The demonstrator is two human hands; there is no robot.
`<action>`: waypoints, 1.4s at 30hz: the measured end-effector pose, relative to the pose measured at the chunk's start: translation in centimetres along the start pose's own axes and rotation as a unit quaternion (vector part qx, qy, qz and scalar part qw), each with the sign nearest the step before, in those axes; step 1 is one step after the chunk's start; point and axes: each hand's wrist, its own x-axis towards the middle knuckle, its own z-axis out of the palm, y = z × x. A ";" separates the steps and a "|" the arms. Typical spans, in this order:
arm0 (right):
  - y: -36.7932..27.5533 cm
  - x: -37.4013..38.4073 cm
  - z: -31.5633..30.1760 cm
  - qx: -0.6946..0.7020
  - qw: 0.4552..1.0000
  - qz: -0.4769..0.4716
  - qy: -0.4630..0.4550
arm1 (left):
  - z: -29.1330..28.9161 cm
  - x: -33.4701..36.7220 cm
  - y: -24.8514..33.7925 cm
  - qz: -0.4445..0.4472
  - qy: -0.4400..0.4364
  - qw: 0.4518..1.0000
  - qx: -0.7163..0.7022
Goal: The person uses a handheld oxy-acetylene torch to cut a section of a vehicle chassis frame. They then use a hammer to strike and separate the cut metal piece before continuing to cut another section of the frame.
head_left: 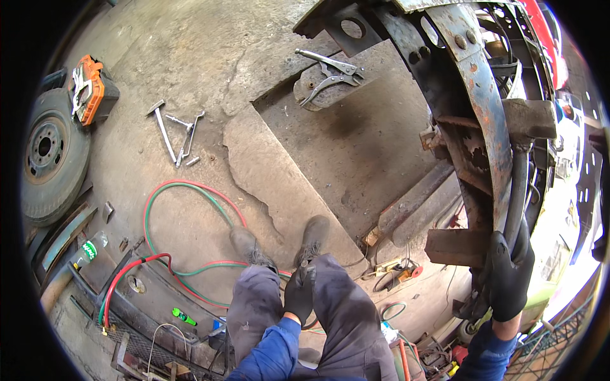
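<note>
Now; hammer [521, 160] in right hand [510, 279] (gloved); left hand [299, 294] well apart

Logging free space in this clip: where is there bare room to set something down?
Bare concrete lies between the small hammer and the locking pliers. The sunken floor between the cracked slab and the steel frame is mostly open too. It's crowded around the hoses and right hand.

Wheel [60, 152] at left; orange case [94, 95] adjacent. Red hose [154, 258] and green hose [147, 219] lie looped on the floor [190, 70].
</note>
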 end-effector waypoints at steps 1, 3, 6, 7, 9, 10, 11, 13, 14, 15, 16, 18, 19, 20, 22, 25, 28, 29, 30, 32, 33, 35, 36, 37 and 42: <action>0.0 -0.1 0.0 -0.005 1.000 -0.003 0.000 | -0.2 0.0 0.1 -0.038 -0.005 0.999 0.014; -0.1 -0.1 0.1 -0.003 1.000 -0.005 0.001 | -0.6 -0.3 0.1 -0.076 -0.025 0.996 0.026; -0.3 -0.3 0.3 0.038 0.999 0.013 0.006 | -0.6 -0.7 -0.4 -0.026 -0.017 0.998 0.062; -0.4 -0.3 0.3 0.033 0.999 0.015 -0.002 | -0.6 -0.8 -0.8 -0.045 -0.016 0.996 0.070; -0.6 -0.3 0.3 0.029 0.999 0.018 -0.015 | -0.5 -0.7 -1.8 -0.019 -0.006 0.996 0.089; -0.7 -0.4 0.3 0.032 0.999 0.019 -0.018 | -0.5 -0.8 -2.4 -0.019 -0.003 0.992 0.121; -0.8 -0.4 0.3 0.035 0.999 0.020 -0.022 | -0.6 -1.1 -3.0 -0.019 -0.005 0.987 0.160; -0.9 -0.4 0.1 0.043 0.998 0.034 -0.028 | -0.6 -2.7 -3.7 -0.002 -0.006 0.979 0.203; -1.0 -0.4 -0.1 0.055 0.997 0.040 -0.044 | -0.5 -4.2 -3.8 0.015 -0.006 0.978 0.207; -1.0 -0.4 -0.3 0.060 0.996 0.041 -0.047 | -0.5 -6.2 -3.6 0.048 0.002 0.976 0.210; -0.9 -0.3 -0.5 0.067 0.996 0.041 -0.051 | -0.1 -8.5 -3.1 0.020 0.003 0.969 0.248; -0.7 -0.1 -0.8 0.072 0.993 0.049 -0.073 | 1.4 -15.6 -1.2 -0.081 0.099 0.971 0.201; -0.6 0.0 -1.0 0.070 0.993 0.042 -0.079 | 1.5 -18.8 0.1 -0.045 0.079 0.958 0.272; -0.5 0.1 -1.2 0.068 0.993 0.036 -0.085 | 1.4 -20.8 1.5 -0.028 0.058 0.970 0.235; -0.3 0.4 -1.5 0.020 0.996 -0.013 -0.080 | 1.1 -23.8 4.7 -0.063 0.026 0.978 0.197; -0.1 0.6 -1.6 0.053 0.995 -0.009 -0.088 | 1.4 -19.4 8.4 -0.090 0.045 0.991 0.090; -0.1 0.5 -1.2 0.071 0.995 0.010 -0.074 | 1.3 -11.9 12.2 -0.059 0.041 0.997 -0.027; -0.1 0.2 -0.8 0.082 0.995 0.008 -0.053 | 0.9 -7.9 13.5 0.015 0.010 0.999 0.051; 0.0 0.1 -0.4 0.085 0.996 0.021 -0.036 | 0.4 -3.9 15.0 0.177 0.007 0.974 0.138; 0.1 -0.4 0.5 0.098 0.994 0.044 -0.003 | 0.5 3.4 18.6 0.249 -0.034 0.959 0.132; 0.1 -0.6 0.9 0.105 0.994 0.034 0.015 | 1.0 6.9 20.8 0.207 -0.075 0.975 0.008; 0.2 -0.9 1.5 0.113 0.992 0.041 0.044 | 1.5 13.8 25.8 0.500 -0.026 0.856 0.127; 0.3 -1.0 1.8 0.105 0.991 0.040 0.068 | 2.2 16.6 28.2 0.581 0.005 0.805 0.117; 0.4 -1.1 1.9 0.104 0.992 0.013 0.068 | 3.2 18.8 30.3 0.608 0.010 0.791 0.068; 1.1 -0.6 2.1 0.050 0.993 -0.056 0.096 | 5.8 25.4 36.6 0.546 -0.082 0.829 -0.092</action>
